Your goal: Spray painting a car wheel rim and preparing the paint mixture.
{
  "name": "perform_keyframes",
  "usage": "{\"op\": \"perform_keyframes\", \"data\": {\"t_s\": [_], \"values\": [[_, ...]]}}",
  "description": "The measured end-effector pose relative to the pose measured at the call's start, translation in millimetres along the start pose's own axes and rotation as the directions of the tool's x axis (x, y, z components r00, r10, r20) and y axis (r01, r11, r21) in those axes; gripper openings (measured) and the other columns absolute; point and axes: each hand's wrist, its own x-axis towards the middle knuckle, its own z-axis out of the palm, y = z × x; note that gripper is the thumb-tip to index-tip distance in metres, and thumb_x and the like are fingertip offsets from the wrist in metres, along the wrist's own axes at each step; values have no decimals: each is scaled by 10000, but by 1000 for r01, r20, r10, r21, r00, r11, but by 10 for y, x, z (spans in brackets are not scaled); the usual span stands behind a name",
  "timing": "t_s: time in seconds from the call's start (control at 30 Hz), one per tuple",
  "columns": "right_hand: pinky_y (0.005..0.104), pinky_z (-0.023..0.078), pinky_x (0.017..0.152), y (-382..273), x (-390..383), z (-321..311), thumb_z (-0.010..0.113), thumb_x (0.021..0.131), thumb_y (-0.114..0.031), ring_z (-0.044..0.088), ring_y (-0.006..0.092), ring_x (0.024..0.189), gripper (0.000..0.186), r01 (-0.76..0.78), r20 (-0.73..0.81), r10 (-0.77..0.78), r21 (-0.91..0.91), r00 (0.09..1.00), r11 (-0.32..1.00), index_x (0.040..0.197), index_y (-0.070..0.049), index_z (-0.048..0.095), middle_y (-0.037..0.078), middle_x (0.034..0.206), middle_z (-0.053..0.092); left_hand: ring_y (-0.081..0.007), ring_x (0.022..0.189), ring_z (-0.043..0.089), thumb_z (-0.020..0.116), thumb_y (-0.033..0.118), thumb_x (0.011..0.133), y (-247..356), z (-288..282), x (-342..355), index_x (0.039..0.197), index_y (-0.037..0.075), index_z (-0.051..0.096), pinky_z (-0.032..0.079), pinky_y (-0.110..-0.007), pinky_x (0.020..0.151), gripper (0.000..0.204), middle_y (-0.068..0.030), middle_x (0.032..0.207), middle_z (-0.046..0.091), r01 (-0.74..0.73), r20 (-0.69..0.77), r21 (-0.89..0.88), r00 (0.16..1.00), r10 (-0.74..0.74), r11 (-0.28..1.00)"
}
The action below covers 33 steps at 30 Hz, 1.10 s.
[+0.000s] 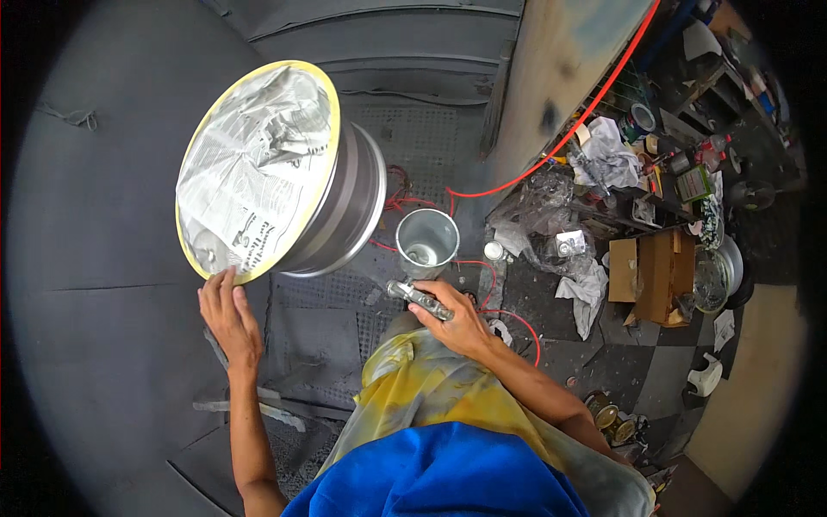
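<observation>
At the left stands a tilted wheel rim (360, 202). Its face is covered with newspaper (258, 164) and edged with yellow masking tape (183, 246). My left hand (231, 323) reaches up to the wheel's lower edge, fingertips touching the tape, fingers stretched out and thumb apart. In front of me my right hand (461, 319) is wrapped round a metal spray gun (418, 300), its front end pointing left toward the wheel. Just beyond the gun is a grey metal cup (453, 237), open at the top; whether it is joined to the gun is hard to tell.
A red hose (517, 178) loops from the upper right down to the floor. At right lie crumpled plastic (543, 207), a cardboard box (665, 276), paint cans (639, 116) and cluttered shelves. A board (560, 77) stands upright beyond. A white lid (493, 250) lies near the cup.
</observation>
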Motion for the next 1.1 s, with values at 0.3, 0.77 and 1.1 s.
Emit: {"op": "perform_keyframes", "data": {"t_s": [0.3,0.77,1.1], "values": [[453,564,865,346,97,140,741,959,-161,686,431,1065,377,-1,-22,0,-55,1000,998,1288,-31,610,219,1159,668,-345,1408,465,449,220,1098,-94,229,-178,1436,61,578,226,-579,1233,395,-142,1420,580,42,32,86,998,-45,995],[421,560,877,311,193,-58,754,950,-149,700,387,1057,381,-23,-181,4,-104,983,994,1292,-36,628,209,1173,674,-372,1430,480,232,443,1148,-2359,571,1548,1350,38,650,305,-499,1204,616,-149,1372,666,62,306,149,946,-106,987],[412,548,860,-7,-117,1,754,958,-153,691,371,1026,364,-137,-185,125,-53,975,989,1280,-50,619,174,1139,667,-400,1140,689,218,639,1085,-2372,1493,3751,1333,-33,657,484,-449,1019,840,-243,1099,755,90,385,-200,923,-7,976]]}}
